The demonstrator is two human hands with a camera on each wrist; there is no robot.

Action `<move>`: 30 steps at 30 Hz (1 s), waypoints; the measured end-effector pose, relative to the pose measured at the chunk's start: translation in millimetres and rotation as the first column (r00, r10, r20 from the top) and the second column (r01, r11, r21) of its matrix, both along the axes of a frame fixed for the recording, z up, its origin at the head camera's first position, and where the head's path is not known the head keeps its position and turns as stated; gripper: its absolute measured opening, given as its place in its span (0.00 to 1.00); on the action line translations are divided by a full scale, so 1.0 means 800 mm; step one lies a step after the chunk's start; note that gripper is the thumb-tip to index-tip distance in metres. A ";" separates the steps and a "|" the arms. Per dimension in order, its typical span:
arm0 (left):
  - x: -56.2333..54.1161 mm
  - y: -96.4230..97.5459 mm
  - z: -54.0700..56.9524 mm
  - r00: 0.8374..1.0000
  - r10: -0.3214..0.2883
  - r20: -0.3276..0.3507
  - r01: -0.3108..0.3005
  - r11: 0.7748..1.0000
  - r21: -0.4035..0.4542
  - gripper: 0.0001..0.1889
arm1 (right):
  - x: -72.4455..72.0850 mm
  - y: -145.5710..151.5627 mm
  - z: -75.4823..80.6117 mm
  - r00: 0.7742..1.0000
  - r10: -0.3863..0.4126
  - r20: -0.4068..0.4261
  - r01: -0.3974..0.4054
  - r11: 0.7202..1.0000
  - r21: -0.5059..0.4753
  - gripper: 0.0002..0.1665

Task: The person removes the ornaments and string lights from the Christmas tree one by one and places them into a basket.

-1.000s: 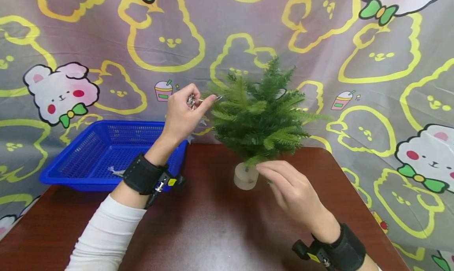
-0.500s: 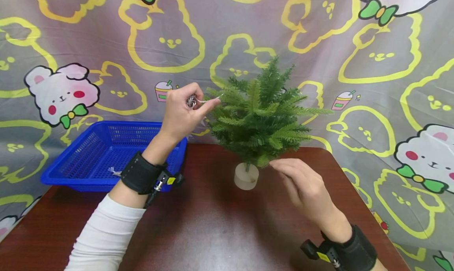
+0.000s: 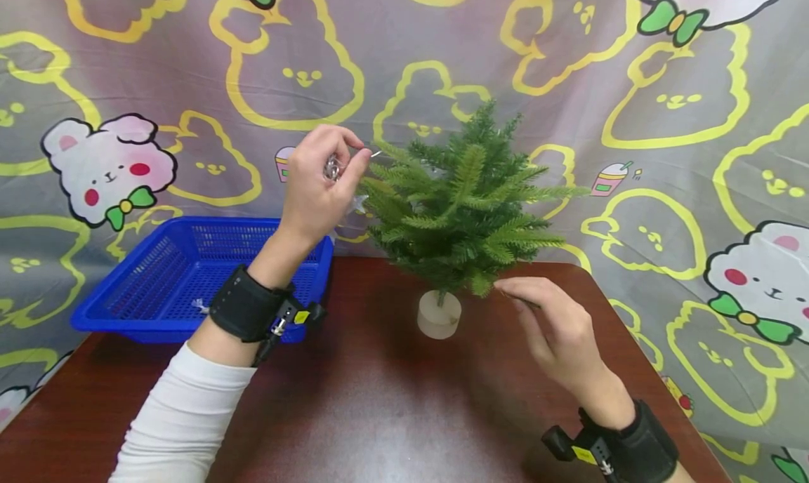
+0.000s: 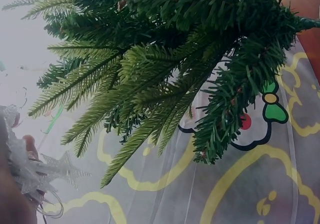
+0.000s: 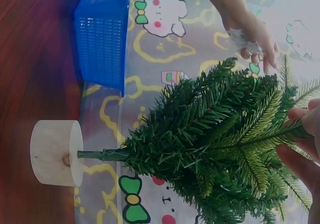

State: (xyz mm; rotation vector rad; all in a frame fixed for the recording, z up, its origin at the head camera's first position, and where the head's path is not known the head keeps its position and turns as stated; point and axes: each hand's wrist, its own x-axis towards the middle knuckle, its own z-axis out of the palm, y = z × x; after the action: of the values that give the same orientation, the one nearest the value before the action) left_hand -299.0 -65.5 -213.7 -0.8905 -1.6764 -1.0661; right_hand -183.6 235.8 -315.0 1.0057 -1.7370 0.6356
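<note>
Ornament-hanging under way: left hand point(image 3: 316, 188) pinches clear star ornaments point(image 4: 47, 171) (hang loop out) beside the miniature fir tree point(image 3: 464, 202) at table centre; right hand point(image 3: 556, 335) grips a low right branch. Next, likely: loop over a branch tip.

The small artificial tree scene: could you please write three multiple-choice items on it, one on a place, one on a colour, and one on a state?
1. Where does the blue basket stand?
A. At the table's back left
B. On the tree
C. In the right hand

2. What colour is the tree's round base?
A. Red
B. Pale whitish
C. Black

3. What is the left hand doing?
A. Resting flat on the table
B. Gripping the basket
C. Pinching clear star ornaments beside the tree

Answers: 1 A, the basket sits left of the tree; 2 B, the base looks pale in head and right wrist views; 3 C, fingers curl round the ornaments at the upper branches.
</note>
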 end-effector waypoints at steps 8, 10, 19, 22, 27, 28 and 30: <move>0.000 0.001 0.005 0.993 -0.026 0.116 0.020 0.998 0.052 0.13 | -0.002 0.005 0.001 1.000 -0.004 0.016 0.005 1.000 -0.020 0.19; 0.000 0.001 0.007 0.984 -0.025 0.174 0.015 0.998 0.059 0.10 | -0.002 0.006 0.001 1.000 -0.004 0.020 0.004 1.000 -0.019 0.19; -0.001 -0.002 0.013 0.922 0.102 0.374 -0.076 0.994 -0.083 0.13 | -0.003 0.009 0.000 0.999 -0.014 0.041 0.015 1.000 -0.009 0.20; -0.002 -0.003 0.014 0.911 0.147 0.386 -0.101 0.985 -0.138 0.15 | -0.003 0.010 0.000 0.999 -0.017 0.048 0.017 1.000 -0.009 0.20; -0.005 -0.001 0.016 0.906 0.180 0.384 -0.120 0.977 -0.175 0.16 | -0.004 0.011 -0.001 0.999 -0.014 0.048 0.015 1.000 -0.015 0.19; -0.005 -0.001 0.017 0.908 0.183 0.378 -0.123 0.977 -0.177 0.16 | -0.004 0.011 -0.001 0.999 -0.011 0.045 0.012 1.000 -0.018 0.19; -0.006 0.001 0.018 0.914 0.190 0.358 -0.136 0.976 -0.171 0.15 | -0.005 0.011 -0.001 0.999 -0.006 0.040 0.007 1.000 -0.023 0.19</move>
State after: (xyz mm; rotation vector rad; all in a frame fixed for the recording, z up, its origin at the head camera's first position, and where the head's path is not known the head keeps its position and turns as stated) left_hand -303.9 -65.0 -199.6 -0.6461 -2.1276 -1.0564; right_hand -187.2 244.8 -315.7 0.9772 -1.7630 0.6738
